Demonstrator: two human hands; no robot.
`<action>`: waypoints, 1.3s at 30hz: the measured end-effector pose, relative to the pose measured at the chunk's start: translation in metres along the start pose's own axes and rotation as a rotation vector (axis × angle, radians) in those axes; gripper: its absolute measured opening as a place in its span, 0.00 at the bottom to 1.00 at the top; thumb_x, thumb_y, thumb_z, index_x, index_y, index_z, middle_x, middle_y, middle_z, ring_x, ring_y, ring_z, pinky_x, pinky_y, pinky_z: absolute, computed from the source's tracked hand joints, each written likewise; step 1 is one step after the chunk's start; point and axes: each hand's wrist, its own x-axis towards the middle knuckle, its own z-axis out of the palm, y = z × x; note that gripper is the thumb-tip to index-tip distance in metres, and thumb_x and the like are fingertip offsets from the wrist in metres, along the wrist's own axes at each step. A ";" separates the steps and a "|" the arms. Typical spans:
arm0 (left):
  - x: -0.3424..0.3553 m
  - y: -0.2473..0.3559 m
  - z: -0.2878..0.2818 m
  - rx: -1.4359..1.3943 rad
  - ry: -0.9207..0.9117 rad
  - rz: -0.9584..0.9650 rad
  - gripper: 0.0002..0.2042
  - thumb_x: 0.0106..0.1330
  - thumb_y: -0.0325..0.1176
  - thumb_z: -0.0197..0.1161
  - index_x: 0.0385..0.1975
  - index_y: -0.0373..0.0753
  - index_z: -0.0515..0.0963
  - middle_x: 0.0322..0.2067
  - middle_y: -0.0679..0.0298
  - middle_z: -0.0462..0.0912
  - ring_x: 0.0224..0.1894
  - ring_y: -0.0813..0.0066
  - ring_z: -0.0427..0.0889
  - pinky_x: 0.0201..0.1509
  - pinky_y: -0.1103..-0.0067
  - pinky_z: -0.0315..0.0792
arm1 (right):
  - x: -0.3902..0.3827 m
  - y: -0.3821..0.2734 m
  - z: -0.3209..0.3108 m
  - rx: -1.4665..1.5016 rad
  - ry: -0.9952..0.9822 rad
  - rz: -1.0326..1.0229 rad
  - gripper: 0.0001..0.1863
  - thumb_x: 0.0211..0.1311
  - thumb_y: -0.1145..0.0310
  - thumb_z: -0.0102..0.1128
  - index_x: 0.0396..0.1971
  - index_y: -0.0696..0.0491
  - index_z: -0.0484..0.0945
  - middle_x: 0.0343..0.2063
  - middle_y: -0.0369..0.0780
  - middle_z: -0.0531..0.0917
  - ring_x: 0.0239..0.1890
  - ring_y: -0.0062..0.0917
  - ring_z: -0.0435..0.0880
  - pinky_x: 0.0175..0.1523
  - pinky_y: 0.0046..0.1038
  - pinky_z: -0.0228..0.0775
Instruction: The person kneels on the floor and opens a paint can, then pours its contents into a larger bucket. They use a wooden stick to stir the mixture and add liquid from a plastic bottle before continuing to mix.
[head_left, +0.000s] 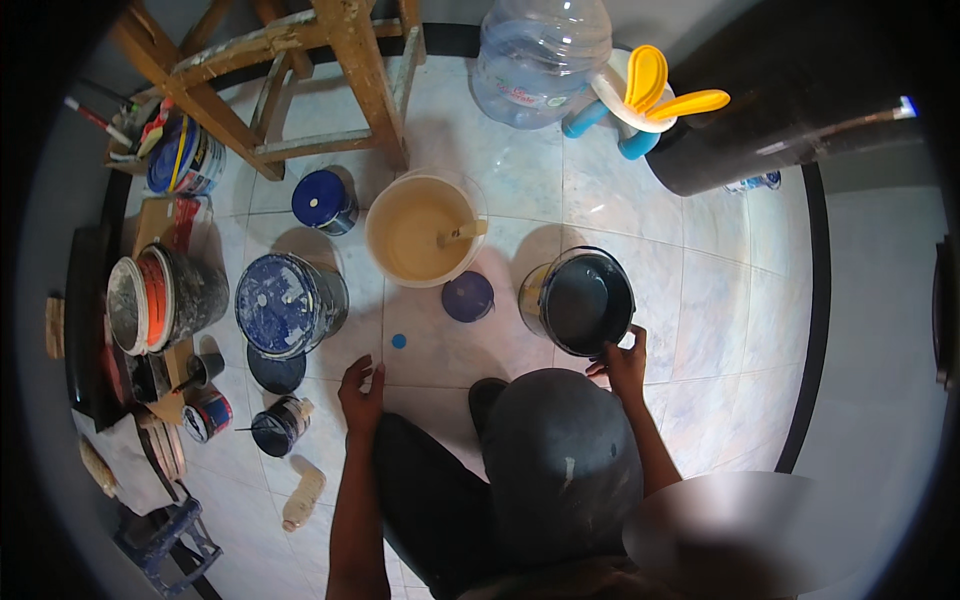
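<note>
A person seated low on a tiled floor reached toward an open black pail point(621, 298), the right hand point(622, 368) at its near rim; whether those fingers had closed on it could not be told. The left hand point(362, 395) was empty, its fingers loosely curled above the tiles near a small blue disc point(399, 341).

The pail, ahead and to the right, stood uncovered, and a round blue lid point(468, 297) lay flat on the floor between it and a blue-lidded pail point(328, 300). As far as could be judged, the opening was done; no pouring or stirring was under way.

The black pail's interior looked uniformly dark, its fill level unclear. A white bucket point(373, 225) held cloudy tan liquid point(412, 225), with a pale handle point(463, 233) leaning out over its side. A blue-lidded can point(320, 200) behind was covered, while a small open can point(297, 415) at left showed dark contents.
</note>
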 end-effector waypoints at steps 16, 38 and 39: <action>0.086 0.230 0.135 -0.811 -0.004 -0.345 0.26 0.84 0.38 0.51 0.74 0.32 0.55 0.46 0.46 0.87 0.41 0.61 0.92 0.45 0.72 0.87 | 0.032 0.002 -0.016 -0.232 0.143 -0.184 0.11 0.81 0.68 0.53 0.45 0.64 0.73 0.24 0.50 0.87 0.22 0.34 0.91 0.24 0.33 0.85; -0.052 0.222 0.184 -0.392 -0.649 0.101 0.74 0.41 0.38 0.92 0.83 0.41 0.36 0.78 0.48 0.58 0.80 0.54 0.60 0.80 0.60 0.61 | 0.101 0.002 -0.009 -0.229 -0.250 -0.239 0.34 0.84 0.43 0.46 0.62 0.61 0.81 0.53 0.47 0.88 0.59 0.30 0.84 0.65 0.31 0.74; -0.041 0.230 0.177 -0.391 -0.702 0.094 0.76 0.40 0.37 0.92 0.84 0.41 0.34 0.79 0.48 0.57 0.82 0.55 0.57 0.82 0.61 0.57 | 0.092 0.008 -0.015 -0.186 -0.217 -0.191 0.36 0.84 0.41 0.44 0.62 0.61 0.80 0.53 0.46 0.88 0.59 0.31 0.85 0.65 0.32 0.74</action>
